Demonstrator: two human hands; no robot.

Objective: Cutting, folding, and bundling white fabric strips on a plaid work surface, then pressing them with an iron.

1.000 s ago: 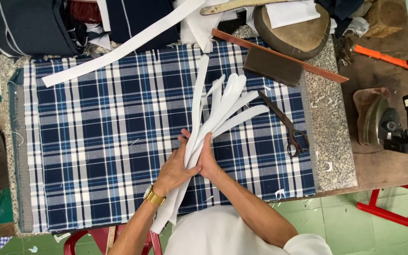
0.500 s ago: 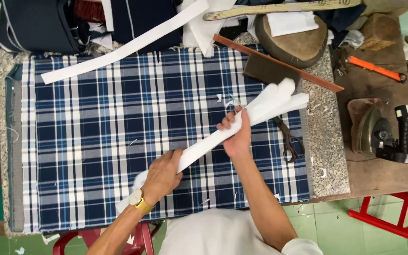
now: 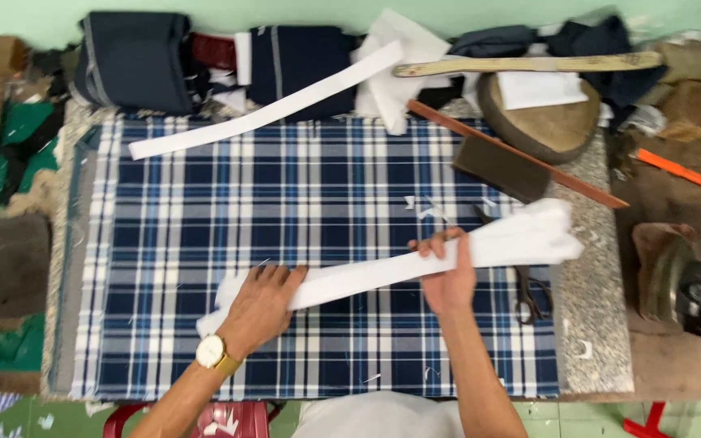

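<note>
Over plaid cloth [image 3: 285, 211], both hands' fingers closed on white strip bundle [image 3: 383, 272], left hand [image 3: 261, 304], right hand [image 3: 448, 272]

White strips [image 3: 415, 264] on navy-and-white plaid cloth [image 3: 302, 211], gold watch [image 3: 212, 354], orange cutter [image 3: 683, 173], speckled grey tabletop [image 3: 594, 324]

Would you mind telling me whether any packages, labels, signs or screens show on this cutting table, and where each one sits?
None of those is in view.
The nearest thing to a display is the watch on the left wrist: round pale dial, gold band.
All else is cloth and tools: the left hand and right hand hold a bundle of white strips over the blue plaid cloth; scissors lie at its right edge.
</note>
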